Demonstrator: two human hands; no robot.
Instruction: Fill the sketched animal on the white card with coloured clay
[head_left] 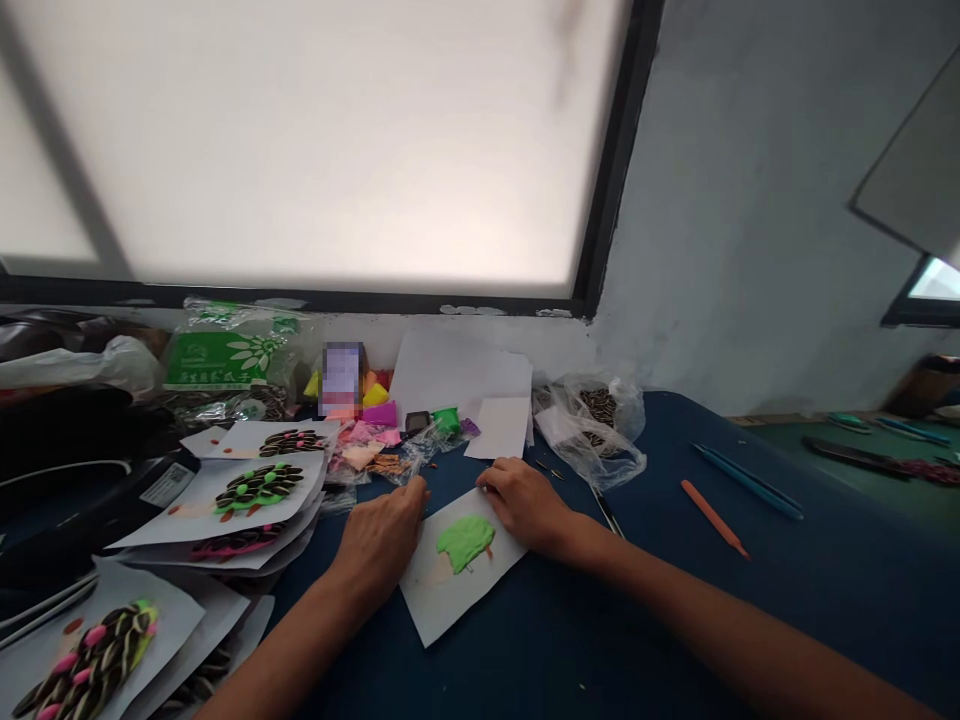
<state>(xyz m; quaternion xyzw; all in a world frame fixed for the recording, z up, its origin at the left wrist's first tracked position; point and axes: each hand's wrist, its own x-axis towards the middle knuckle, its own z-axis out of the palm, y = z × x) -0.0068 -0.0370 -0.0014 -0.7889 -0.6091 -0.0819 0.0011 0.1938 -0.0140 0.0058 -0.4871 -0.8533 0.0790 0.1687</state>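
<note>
Head view: the card (442, 608) is on the blue table (637, 630) between your hands, bearing a patch of green clay (465, 541) (a small orange bit shows at its right edge). Your left hand (381, 535) curls at the card's left side, fingers bunched; whether it pinches the paper, I cannot tell. Your right hand (531, 505) rests bent fingers on the card's far corner, its grip likewise unclear. Seed-covered cards (259, 487) lie in piles to your left, an orange tool (712, 517) to your right.
</note>
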